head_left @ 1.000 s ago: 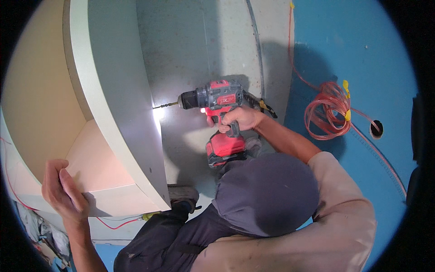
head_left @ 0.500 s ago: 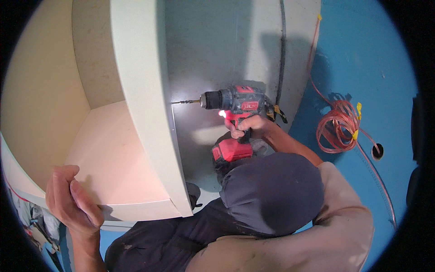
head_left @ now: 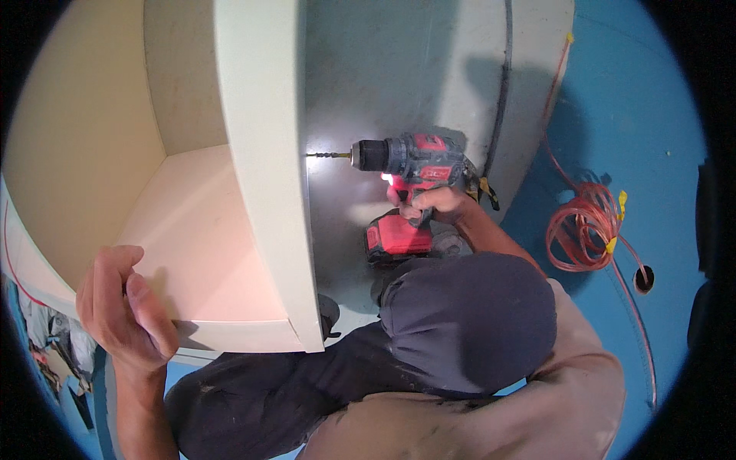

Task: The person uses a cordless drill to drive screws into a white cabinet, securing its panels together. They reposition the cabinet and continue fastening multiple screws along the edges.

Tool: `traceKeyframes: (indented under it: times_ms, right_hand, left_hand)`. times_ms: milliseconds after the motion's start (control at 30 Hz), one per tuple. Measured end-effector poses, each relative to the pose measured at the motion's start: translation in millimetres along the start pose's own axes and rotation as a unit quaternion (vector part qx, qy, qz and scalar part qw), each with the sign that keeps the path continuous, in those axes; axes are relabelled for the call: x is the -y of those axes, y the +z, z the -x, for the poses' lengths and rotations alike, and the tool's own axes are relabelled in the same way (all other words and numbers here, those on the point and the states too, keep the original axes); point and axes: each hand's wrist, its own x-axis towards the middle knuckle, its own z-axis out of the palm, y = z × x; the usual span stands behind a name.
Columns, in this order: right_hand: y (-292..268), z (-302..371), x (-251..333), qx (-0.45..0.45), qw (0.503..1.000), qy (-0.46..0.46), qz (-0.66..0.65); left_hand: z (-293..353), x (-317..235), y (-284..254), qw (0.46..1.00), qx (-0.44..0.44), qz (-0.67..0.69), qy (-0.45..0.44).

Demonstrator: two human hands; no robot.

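Observation:
My right hand (head_left: 441, 203) is wrapped round the grip of a red and black cordless drill (head_left: 422, 159), its lamp lit. A twist drill bit (head_left: 328, 155) in the chuck points left, its tip meeting the outer side of a pale upright panel (head_left: 264, 153) of an open cabinet. How deep the tip sits I cannot tell. My left hand (head_left: 126, 314) is curled at the cabinet's lower left front edge, thumb and forefinger over the inside; its other fingertips are hidden.
Grey board (head_left: 368, 61) lies behind the drill, with a dark cable (head_left: 502, 100) along it. A coil of reddish wire (head_left: 584, 228) with yellow tape lies on the blue surface (head_left: 629, 138) near a round hole (head_left: 644, 279). My dark-trousered knee (head_left: 468, 330) is just below the drill.
The whole view has shifted, so the cabinet and drill appear farther right and slightly higher. The gap between chuck and panel looks a little smaller. Both hands keep their hold.

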Motion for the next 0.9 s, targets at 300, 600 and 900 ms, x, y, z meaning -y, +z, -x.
traceKeyframes:
  times_ms: [300,600,900]
  right_hand:
    - [-10.0,1.4,-23.5,0.019,0.995,-0.04,-0.087]
    - [1.9,1.3,-16.1,0.004,0.991,-0.021,-0.132]
    - [-3.1,-0.5,-24.4,0.031,0.992,-0.024,-0.119]
  left_hand:
    - [-6.1,0.7,2.2,1.0,0.02,-0.005,0.015]
    - [-7.2,0.3,3.1,1.0,0.021,-0.005,0.007]
    - [-11.8,-5.0,-8.0,0.997,0.068,0.002,0.02]
